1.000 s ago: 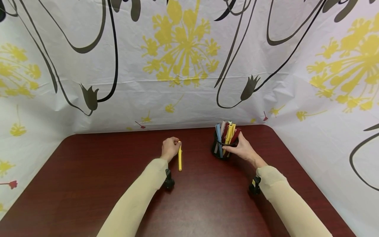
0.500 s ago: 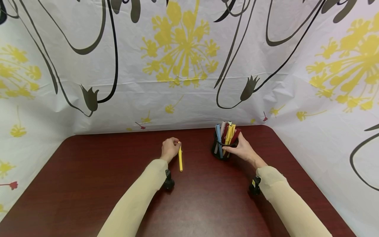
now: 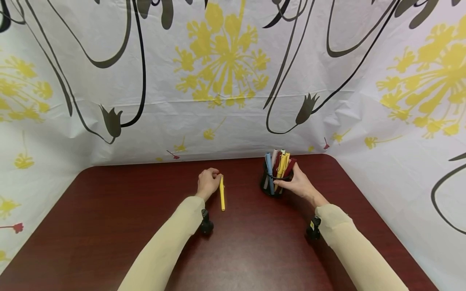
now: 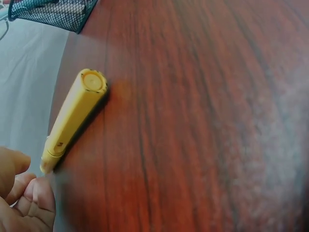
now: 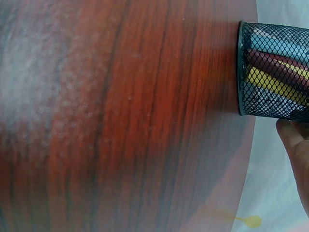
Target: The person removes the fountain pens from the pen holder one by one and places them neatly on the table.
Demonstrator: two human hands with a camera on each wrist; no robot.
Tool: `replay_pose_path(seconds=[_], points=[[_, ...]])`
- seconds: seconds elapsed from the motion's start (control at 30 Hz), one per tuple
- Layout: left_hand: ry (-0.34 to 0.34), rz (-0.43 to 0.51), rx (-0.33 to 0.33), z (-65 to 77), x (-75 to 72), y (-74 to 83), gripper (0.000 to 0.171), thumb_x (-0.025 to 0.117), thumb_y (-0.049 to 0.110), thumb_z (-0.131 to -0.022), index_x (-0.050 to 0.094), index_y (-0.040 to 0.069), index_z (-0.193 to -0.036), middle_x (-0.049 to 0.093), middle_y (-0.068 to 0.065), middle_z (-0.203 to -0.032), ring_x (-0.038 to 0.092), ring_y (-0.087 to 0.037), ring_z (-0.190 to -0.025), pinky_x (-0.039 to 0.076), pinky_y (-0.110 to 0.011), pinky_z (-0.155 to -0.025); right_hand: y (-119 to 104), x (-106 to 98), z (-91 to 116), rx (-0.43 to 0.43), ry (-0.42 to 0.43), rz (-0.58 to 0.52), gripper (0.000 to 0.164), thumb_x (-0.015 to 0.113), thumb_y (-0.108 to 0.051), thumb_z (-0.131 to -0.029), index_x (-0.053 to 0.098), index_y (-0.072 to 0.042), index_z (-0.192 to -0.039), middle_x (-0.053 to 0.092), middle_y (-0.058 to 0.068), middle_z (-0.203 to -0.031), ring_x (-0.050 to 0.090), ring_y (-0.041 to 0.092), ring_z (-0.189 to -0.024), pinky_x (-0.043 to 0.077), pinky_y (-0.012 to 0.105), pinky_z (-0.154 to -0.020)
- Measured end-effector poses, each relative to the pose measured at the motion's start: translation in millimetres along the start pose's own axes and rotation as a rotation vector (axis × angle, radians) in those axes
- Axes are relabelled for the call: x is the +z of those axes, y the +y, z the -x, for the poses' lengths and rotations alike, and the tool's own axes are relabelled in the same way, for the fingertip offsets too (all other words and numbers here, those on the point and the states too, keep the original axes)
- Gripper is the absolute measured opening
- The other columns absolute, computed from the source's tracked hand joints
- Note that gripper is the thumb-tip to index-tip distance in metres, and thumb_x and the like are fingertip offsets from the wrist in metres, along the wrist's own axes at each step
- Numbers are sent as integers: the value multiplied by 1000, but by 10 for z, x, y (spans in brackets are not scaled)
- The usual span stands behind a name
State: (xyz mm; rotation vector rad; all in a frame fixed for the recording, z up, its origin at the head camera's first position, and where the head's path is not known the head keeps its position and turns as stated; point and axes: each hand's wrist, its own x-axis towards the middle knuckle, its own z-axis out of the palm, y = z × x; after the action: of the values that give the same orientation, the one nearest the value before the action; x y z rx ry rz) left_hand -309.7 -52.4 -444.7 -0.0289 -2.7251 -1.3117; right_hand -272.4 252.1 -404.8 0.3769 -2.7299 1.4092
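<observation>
A yellow pen (image 3: 222,196) lies on the table, its far end beside the fingertips of my left hand (image 3: 208,182). In the left wrist view, the loosely curled fingers (image 4: 41,193) sit just off the end of the pen (image 4: 72,116); whether they still touch it is hard to tell. My right hand (image 3: 299,184) grips a black mesh pen cup (image 3: 267,190) around its right side, thumb in front. Blue, yellow, dark red and pale pens (image 3: 280,163) stand in the cup. The right wrist view shows the cup (image 5: 270,104) upright on the table, with the hand (image 5: 297,150) against its side.
The dark red wooden table (image 3: 109,218) has rounded far corners. Behind it and at both sides hangs a white sheet (image 3: 164,93) with yellow flowers and grey stems. The cup stands near the table's far right part.
The yellow pen's near end has shifted slightly to the right, and my left hand has drawn a little to the left of it. My right hand and the cup stay in place.
</observation>
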Motion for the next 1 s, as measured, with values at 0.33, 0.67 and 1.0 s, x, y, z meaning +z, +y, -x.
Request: replay_pose_path(seconds=[0.33,0.67,1.0], points=[[-17,241,117,6,78,288,30,59,21,-94,63,5,-120,64,-12,-108,64,-25,-97,54,-35,-77,35,-5,-8,-13,5,12,80,74,-17,-82,22,0,-141,41,25,-133,44,38,-122,36,53,-100],[-105,452,116,30,233,846,31,64,23,-91,64,11,-120,66,-8,-110,64,-22,-102,52,-32,-84,224,29,-77,-8,17,-9,83,76,-25,-79,24,-6,-141,43,20,-133,45,34,-121,37,50,-100],[-104,444,152,-19,426,1149,33,67,21,-89,64,10,-120,67,-8,-112,64,-22,-99,53,-28,-78,221,34,-73,-9,22,-33,83,77,-25,-79,24,-6,-140,45,19,-131,48,32,-118,38,49,-100]])
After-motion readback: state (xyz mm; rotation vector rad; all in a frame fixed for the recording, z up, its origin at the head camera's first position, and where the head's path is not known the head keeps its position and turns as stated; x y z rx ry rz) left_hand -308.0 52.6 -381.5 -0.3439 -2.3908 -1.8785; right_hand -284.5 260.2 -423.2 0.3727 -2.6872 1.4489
